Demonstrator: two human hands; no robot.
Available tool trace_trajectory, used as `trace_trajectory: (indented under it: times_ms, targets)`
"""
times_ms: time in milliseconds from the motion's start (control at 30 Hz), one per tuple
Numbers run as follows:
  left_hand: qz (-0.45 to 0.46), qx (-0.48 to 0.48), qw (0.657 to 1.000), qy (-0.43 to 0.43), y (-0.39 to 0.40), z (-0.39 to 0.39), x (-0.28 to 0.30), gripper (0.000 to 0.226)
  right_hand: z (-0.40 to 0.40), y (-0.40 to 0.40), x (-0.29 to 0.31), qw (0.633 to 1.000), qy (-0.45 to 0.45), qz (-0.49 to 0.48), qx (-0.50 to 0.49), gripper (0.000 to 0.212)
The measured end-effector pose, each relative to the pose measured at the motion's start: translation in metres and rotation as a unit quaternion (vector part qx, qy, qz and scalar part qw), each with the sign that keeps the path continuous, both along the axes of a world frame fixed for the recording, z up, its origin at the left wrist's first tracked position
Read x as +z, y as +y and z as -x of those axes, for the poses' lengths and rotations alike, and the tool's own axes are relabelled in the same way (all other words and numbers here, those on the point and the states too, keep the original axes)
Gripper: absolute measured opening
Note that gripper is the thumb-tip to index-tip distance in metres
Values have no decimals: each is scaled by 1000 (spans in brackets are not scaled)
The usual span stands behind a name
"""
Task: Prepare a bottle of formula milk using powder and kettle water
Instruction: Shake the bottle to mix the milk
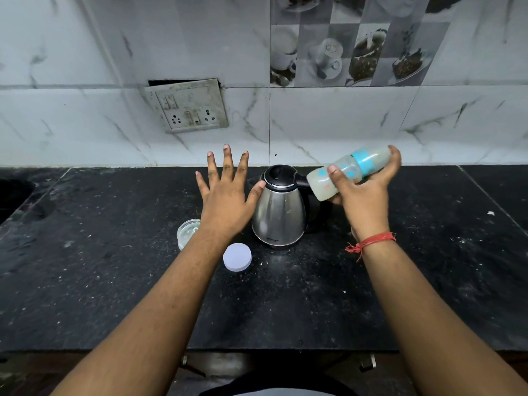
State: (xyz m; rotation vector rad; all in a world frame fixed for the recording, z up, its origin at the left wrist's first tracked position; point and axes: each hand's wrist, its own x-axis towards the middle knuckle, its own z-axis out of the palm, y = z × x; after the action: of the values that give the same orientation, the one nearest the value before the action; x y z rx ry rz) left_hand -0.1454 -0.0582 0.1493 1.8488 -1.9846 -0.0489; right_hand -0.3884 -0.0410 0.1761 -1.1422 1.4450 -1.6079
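My right hand (365, 192) grips a baby bottle (347, 174) tilted almost on its side, with milky liquid inside, a blue collar ring and a clear cap toward the upper right. A steel kettle (278, 215) with a black lid and handle stands on the counter just left of the bottle. My left hand (225, 195) hovers left of the kettle, fingers spread wide, thumb tip near the kettle's lid rim, holding nothing. An open clear jar (187, 231) of white powder sits partly hidden under my left wrist. Its white round lid (237, 257) lies flat in front.
The black stone counter (285, 304) runs to a marble-tiled wall at the back. A switch and socket plate (187, 107) hangs loose on the wall above left. A dark sink recess (14, 192) lies at the far left. The counter's front edge is near my body.
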Motion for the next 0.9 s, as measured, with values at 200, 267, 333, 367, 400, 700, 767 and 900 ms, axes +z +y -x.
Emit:
trace_trajectory:
  times_ms: [200,267,333,367,400,700,767,900]
  targets:
    - [-1,-3,1000,11,-4,4,2,77,-3,-2,-4,992,54,-49,103,104]
    - [4,-4,1000,9,-5,4,2,78,-2,-5,-3,999,-12,-11,46,99]
    - [4,-4,1000,8,-7,4,3,78,-2,-6,-5,999,1,-5,44,99]
    - [3,-3,1000,10,-8,4,3,78,-3,-6,-6,996,48,-14,74,99]
    - [2,-2,1000,11,-10,4,3,78,-3,-5,-6,988,105,-26,111,100]
    - [-3,2,1000,-1,-17,7,1,78,-2,-12,-4,993,95,18,69,101]
    - [-2,1,1000,1,-18,9,2,77,-3,-12,-6,977,162,-6,136,102]
    - [-1,4,1000,1,-20,7,1,77,-2,-18,-1,998,37,25,53,103]
